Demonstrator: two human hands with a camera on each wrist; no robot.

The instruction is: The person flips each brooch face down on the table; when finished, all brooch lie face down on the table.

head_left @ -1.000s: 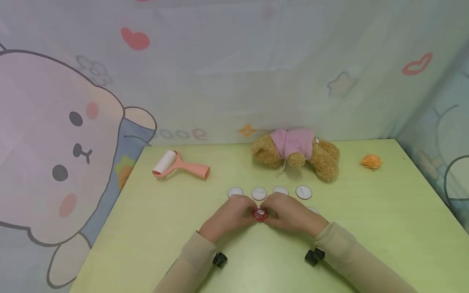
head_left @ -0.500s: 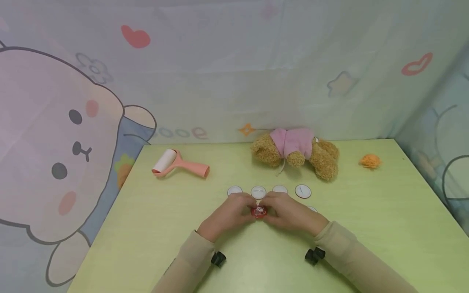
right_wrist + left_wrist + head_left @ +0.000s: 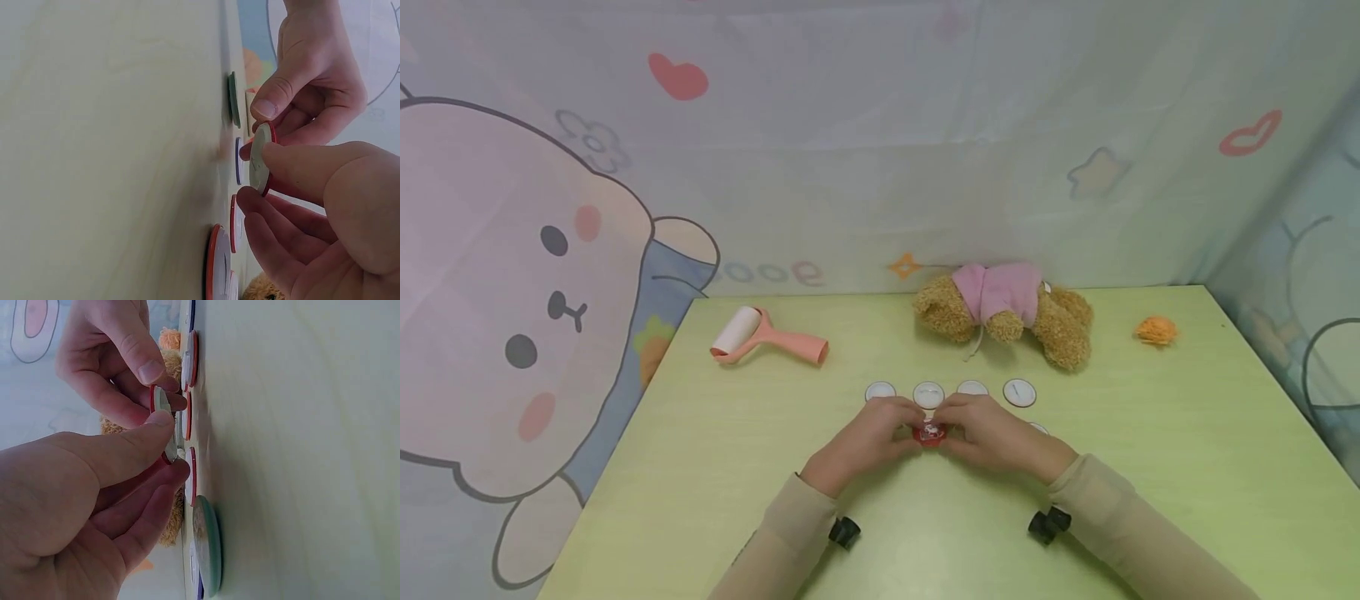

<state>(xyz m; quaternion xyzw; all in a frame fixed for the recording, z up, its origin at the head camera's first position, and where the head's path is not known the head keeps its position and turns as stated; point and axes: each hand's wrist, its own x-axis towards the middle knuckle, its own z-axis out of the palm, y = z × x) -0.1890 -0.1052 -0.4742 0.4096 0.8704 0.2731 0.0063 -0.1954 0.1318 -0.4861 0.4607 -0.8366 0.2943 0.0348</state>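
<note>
A red-rimmed pin-back badge (image 3: 930, 434) is held just above the table, between my two hands. My left hand (image 3: 874, 437) pinches one edge of it with thumb and fingers, and my right hand (image 3: 996, 435) pinches the opposite edge. In the head view its red printed face shows. Both wrist views show its pale back (image 3: 260, 159), with the rim tilted on edge. Beyond the hands lie several round badges, such as one white-backed badge (image 3: 928, 395) with its pin up. Beside my left hand lies a green-edged badge (image 3: 211, 547), hidden in the head view.
A brown teddy bear (image 3: 1003, 312) in a pink top lies along the table's back edge. A pink lint roller (image 3: 771, 335) is at the back left, an orange tuft (image 3: 1157, 331) at the back right. A printed curtain (image 3: 865, 150) hangs behind the table (image 3: 700, 467).
Both hands stay nearly in place on the badge. The badge has shifted very slightly away from me between the fingers; the rest lies as before.
</note>
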